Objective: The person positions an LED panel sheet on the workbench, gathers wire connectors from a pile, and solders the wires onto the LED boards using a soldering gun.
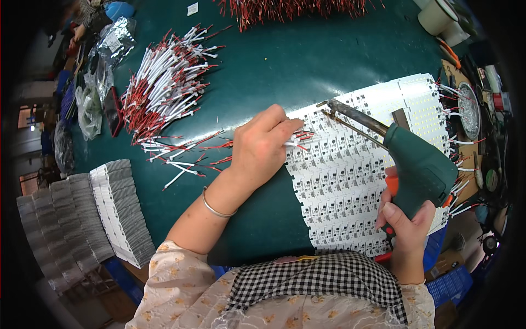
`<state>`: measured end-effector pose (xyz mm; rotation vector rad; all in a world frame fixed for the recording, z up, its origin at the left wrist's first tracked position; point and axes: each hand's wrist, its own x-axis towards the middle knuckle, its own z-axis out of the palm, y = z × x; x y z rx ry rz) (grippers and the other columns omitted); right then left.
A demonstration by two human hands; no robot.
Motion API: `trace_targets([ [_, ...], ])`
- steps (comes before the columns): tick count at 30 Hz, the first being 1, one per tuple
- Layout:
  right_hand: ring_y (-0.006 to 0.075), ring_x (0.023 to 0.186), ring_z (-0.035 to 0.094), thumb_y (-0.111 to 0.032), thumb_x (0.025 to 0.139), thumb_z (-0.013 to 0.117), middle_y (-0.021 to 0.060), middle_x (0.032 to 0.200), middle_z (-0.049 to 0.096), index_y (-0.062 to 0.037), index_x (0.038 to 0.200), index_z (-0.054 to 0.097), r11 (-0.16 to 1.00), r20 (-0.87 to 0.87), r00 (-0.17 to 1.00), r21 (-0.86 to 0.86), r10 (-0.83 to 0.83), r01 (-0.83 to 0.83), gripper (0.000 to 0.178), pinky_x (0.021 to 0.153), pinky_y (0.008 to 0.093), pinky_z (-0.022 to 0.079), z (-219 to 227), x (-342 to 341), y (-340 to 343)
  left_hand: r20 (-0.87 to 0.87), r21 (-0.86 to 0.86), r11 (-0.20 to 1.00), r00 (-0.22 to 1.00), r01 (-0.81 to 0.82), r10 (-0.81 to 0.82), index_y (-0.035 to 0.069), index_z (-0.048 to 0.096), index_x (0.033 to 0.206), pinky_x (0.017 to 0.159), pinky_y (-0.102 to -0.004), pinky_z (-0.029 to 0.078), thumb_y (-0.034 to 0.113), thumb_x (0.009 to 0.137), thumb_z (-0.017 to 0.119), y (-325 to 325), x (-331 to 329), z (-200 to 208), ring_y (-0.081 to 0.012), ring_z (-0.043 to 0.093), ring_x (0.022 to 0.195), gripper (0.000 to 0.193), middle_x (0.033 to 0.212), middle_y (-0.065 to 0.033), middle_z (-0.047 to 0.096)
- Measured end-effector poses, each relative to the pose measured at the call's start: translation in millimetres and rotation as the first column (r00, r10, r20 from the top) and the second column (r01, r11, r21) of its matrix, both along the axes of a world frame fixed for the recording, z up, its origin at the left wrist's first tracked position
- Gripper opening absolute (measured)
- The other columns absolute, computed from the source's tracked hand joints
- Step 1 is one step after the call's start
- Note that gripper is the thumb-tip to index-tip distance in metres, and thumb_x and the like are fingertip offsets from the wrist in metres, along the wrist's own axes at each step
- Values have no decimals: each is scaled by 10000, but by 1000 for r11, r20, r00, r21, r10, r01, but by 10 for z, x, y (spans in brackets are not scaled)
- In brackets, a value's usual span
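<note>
My left hand point(257, 145) is closed on several short red-and-white wires point(298, 140), their ends sticking out past the fingertips. It hovers at the upper left edge of a white circuit board panel point(342, 181), which carries rows of small dark parts. In my right hand point(405, 227) is a green soldering gun point(419, 170) with an orange trigger. Its long barrel points up and left, the tip over the panel's upper edge, a little apart from the held wires. Loose wires point(183, 156) trail from my left hand toward a large pile of red-and-white wires point(170, 82).
Stacked white boards point(120, 211) stand at the left table edge. A bundle of red wires point(293, 11) lies at the far edge. On the right are a round metal dish point(469, 112), orange-handled pliers point(449, 53) and white containers point(438, 21). Plastic bags point(89, 107) hang at the left.
</note>
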<state>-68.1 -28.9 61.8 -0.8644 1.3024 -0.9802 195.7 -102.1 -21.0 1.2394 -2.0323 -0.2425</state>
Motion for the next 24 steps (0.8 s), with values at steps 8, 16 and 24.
trace_targets([
  [8, 142, 537, 562, -147, 721, 769, 124, 827, 590, 106, 1233, 463, 996, -53, 995, -45, -79, 77, 648, 428, 245, 472, 42, 10, 60, 101, -95, 996, 995, 0, 10, 58, 674, 825, 452, -342, 437, -61, 636, 624, 0, -10, 59, -204, 560, 604, 229, 692, -41, 504],
  [16, 135, 721, 579, 9, 797, 682, 197, 1162, 582, 97, 1271, 457, 995, 8, 995, -12, 98, -98, 532, 542, 245, 503, 18, -136, 135, -33, 68, 990, 992, 123, -121, 47, 700, 869, 543, -321, 477, -181, 560, 545, -78, 88, 7, -220, 599, 652, 413, 724, -74, 570],
  [24, 125, 599, 562, -63, 799, 692, 117, 827, 580, 73, 1198, 485, 992, -47, 991, -16, 124, -125, 470, 492, 238, 489, -30, -47, 157, -53, 24, 977, 976, 213, -211, 43, 692, 868, 580, -309, 504, -190, 559, 534, -131, 109, -16, -226, 628, 704, 419, 786, -79, 618],
])
